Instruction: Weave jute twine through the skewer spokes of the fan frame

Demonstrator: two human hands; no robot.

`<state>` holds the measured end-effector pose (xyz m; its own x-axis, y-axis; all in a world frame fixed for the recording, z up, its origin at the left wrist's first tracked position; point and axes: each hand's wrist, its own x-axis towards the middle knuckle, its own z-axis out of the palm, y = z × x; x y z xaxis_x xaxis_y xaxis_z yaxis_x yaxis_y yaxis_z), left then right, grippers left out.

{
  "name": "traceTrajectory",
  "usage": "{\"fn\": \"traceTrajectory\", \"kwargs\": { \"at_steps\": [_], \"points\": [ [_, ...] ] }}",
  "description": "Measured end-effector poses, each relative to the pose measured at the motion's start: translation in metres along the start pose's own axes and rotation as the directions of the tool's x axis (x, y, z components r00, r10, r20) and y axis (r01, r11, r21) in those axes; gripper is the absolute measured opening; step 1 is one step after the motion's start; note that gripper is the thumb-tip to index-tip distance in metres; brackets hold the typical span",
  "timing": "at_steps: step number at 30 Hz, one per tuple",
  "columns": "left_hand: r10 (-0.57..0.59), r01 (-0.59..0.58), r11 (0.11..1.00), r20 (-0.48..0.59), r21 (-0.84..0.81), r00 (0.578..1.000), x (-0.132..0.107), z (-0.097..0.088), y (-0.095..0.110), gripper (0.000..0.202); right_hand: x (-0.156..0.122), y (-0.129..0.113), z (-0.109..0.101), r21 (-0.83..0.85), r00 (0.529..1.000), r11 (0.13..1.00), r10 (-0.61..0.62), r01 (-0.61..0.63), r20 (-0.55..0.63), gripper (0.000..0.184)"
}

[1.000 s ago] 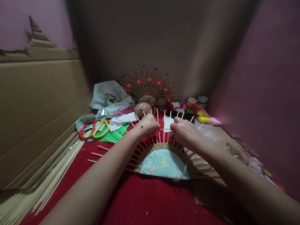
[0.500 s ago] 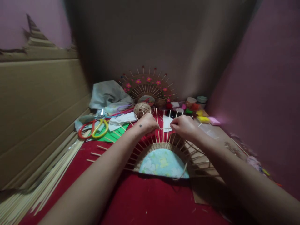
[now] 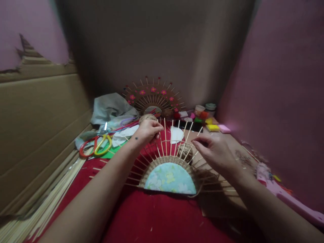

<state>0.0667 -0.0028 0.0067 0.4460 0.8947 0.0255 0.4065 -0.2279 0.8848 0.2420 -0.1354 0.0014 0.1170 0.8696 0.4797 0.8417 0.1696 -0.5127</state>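
Observation:
A half-round woven fan frame lies on the red cloth (image 3: 157,219), with thin wooden sticks (image 3: 172,133) spreading from its wicker rim (image 3: 165,158). Its half-circle centre is pale blue floral fabric (image 3: 169,179). My left hand (image 3: 149,131) is closed in a pinch at the upper part of a stick left of the middle. To the right of the upright sticks, my right hand (image 3: 214,148) pinches with thumb and forefinger at the end of thin twine (image 3: 181,141), which crosses the sticks above the rim. Behind the right-hand sticks lies a bundle of brown twine (image 3: 186,152).
Scissors with red and yellow handles (image 3: 96,146) lie at left, beside loose sticks (image 3: 55,199) and a cardboard wall (image 3: 37,128). Behind stand a finished flowered fan (image 3: 153,90), a twine ball (image 3: 148,117) and coloured clay packs (image 3: 212,128). A pink glue gun (image 3: 286,194) is at right.
My hands have moved apart; the right hand has shifted right and lower, away from the middle sticks. The view has turned slightly right, bringing the pink glue gun into sight.

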Motion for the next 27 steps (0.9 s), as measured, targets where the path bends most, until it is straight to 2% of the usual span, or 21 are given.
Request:
{"fn": "traceTrajectory", "kwargs": {
  "at_steps": [2,4,8,11,14,20,27],
  "points": [
    [0.066,-0.066,0.998,0.006,0.01,0.998,-0.002,0.004,0.003,0.014,-0.001,0.006,0.001,0.003,1.0,1.0,-0.001,0.001,-0.021,0.018],
    [0.078,-0.083,0.993,0.062,0.079,0.995,-0.002,0.011,0.007,0.017,-0.001,0.011,0.003,-0.007,0.998,1.0,-0.011,0.011,-0.055,0.019],
    [0.035,-0.085,0.956,0.178,0.28,0.983,0.003,0.025,0.018,0.02,-0.004,0.022,0.007,-0.05,0.993,0.998,-0.033,0.027,-0.116,0.018],
    [0.013,-0.107,0.914,0.235,0.392,0.972,0.009,0.03,0.027,0.017,-0.007,0.028,0.009,-0.101,0.994,0.995,-0.026,0.015,-0.104,0.018],
    [-0.03,-0.1,0.879,0.263,0.466,0.964,0.014,0.031,0.032,0.025,-0.008,0.031,0.011,-0.132,0.996,0.991,-0.006,-0.006,-0.089,0.018],
    [-0.117,-0.06,0.859,0.309,0.508,0.944,0.024,0.033,0.034,0.032,-0.007,0.034,0.014,-0.148,0.998,0.989,-0.002,-0.008,-0.066,0.018],
    [-0.178,-0.015,0.877,0.353,0.479,0.919,0.03,0.034,0.033,0.029,-0.007,0.035,0.013,-0.158,0.997,0.987,0.013,-0.024,-0.072,0.018]
  ]
}}
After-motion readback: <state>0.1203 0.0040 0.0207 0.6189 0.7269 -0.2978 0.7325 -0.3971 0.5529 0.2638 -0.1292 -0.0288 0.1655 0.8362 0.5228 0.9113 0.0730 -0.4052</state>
